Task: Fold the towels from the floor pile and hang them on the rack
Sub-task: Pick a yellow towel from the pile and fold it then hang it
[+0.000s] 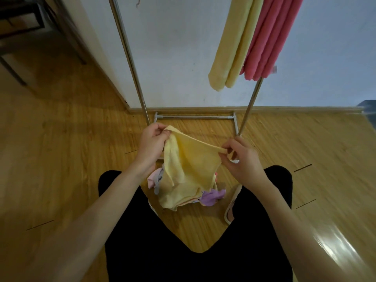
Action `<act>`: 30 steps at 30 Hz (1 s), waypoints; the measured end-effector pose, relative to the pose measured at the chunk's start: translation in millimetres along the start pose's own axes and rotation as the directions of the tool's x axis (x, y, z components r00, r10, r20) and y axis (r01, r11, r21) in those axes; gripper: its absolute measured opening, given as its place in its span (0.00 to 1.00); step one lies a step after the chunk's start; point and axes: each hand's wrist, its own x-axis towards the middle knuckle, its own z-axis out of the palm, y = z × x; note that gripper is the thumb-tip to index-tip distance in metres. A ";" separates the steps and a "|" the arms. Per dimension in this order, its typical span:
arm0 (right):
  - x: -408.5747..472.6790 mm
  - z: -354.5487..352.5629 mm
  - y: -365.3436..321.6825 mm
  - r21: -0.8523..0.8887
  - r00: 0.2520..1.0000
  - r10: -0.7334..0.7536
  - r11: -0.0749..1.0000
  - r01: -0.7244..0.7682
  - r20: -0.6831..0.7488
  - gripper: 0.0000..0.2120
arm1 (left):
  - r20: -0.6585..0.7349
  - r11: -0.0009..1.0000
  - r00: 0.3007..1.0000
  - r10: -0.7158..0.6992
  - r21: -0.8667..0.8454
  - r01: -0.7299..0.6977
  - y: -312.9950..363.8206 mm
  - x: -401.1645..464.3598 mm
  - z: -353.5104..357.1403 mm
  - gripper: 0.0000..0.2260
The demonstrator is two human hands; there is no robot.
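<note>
We hold yellow towel (189, 165) up btwn both hands, above floor pile (211, 197). Left hand (151, 142) pinches one top corner, right hand (242, 159) pinches other; fingers curled tight on cloth. Top edge runs left-right, left end bit higher + farther; rest hangs down, bunched, onto pile. Rack (130, 64) stands far, straight ahead. On it: folded yellow towel (230, 49) + pink towel (266, 39), far right. No boxes/baskets. We think fold comes next.
</note>
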 end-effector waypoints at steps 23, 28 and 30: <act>1.1 37.5 -25.1 0.047 0.965 -0.204 0.979 0.199 0.166 0.09 | -0.080 0.958 0.996 -0.050 -0.285 0.025 62.0 -2.8 13.3 0.07; -2.1 49.6 -30.8 0.126 0.970 -0.159 0.982 0.137 0.185 0.12 | -0.082 0.948 0.995 -0.059 -0.316 0.030 61.2 -4.8 19.8 0.08; -1.8 53.7 -31.4 0.163 0.981 -0.137 0.980 0.114 0.141 0.09 | -0.080 0.947 0.995 -0.056 -0.320 0.028 60.9 -6.0 21.3 0.08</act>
